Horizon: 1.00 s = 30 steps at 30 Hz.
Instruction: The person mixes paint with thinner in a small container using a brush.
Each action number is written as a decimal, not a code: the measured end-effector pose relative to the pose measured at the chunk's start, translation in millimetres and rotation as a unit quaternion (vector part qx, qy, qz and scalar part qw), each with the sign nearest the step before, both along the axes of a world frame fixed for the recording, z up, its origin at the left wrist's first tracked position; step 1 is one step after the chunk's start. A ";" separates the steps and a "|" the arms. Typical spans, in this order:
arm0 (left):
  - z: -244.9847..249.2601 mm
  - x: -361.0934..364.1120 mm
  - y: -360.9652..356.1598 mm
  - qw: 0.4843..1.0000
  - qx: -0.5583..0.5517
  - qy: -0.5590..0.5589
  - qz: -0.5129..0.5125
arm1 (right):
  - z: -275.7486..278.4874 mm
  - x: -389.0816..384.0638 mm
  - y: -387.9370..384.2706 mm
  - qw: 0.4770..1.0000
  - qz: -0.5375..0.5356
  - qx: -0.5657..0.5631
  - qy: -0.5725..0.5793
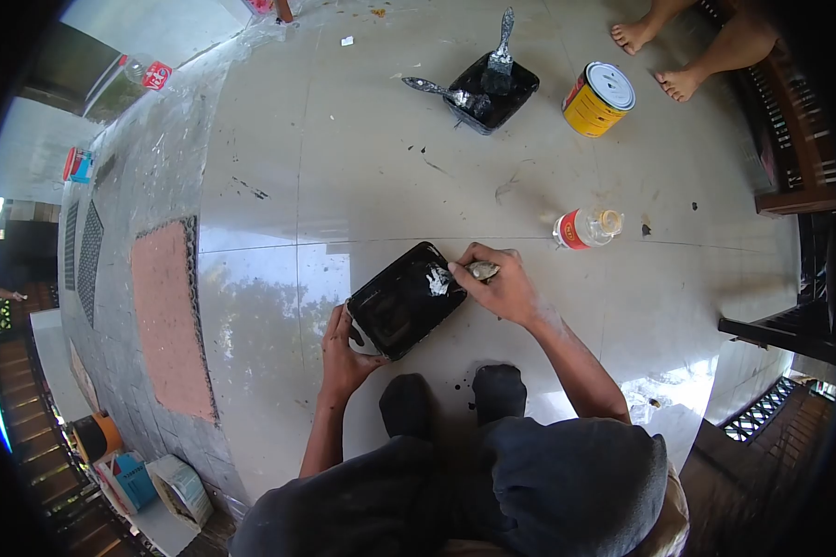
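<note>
In the head view a black paint tray (395, 311) lies on the tiled floor in front of my feet, with dark paint inside. My left hand (346, 357) grips its near left corner, thumb and fingers on either side of the rim. My right hand (500, 286) is closed around the handle of a paintbrush (438, 278) at the tray's right end. The brush's pale, paint-smeared part shows over the tray; its bristle tips are hard to make out against the black. A clear plastic bottle (587, 228) with a red label stands to the right of the tray.
Further off, another black tray (515, 110) holds two paintbrushes, beside a yellow paint can (599, 100). A person's bare feet (678, 84) are at the upper right, near dark wooden furniture (799, 130). A pinkish mat (172, 316) lies left. Dark paint spots mark the floor.
</note>
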<state>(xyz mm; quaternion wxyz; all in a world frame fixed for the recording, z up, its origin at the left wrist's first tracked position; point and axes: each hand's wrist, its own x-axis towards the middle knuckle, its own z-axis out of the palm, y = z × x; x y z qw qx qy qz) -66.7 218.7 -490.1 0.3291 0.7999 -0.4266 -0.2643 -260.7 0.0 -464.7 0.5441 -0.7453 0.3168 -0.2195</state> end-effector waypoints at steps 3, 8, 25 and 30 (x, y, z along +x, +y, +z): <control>-1.3 2.2 -1.0 1.000 0.013 0.012 -0.001 | 20.5 2.9 -0.4 1.000 -0.003 0.025 -0.015; 2.7 1.8 -3.2 1.000 0.009 0.014 -0.008 | 22.4 27.9 23.3 0.978 0.055 0.195 -0.046; 7.0 2.1 -2.7 1.000 0.014 0.014 -0.010 | 27.4 13.2 13.8 0.996 0.026 0.082 -0.038; 10.3 0.2 -7.6 1.000 -0.022 0.009 0.003 | 11.8 21.9 28.1 0.972 0.074 0.221 -0.010</control>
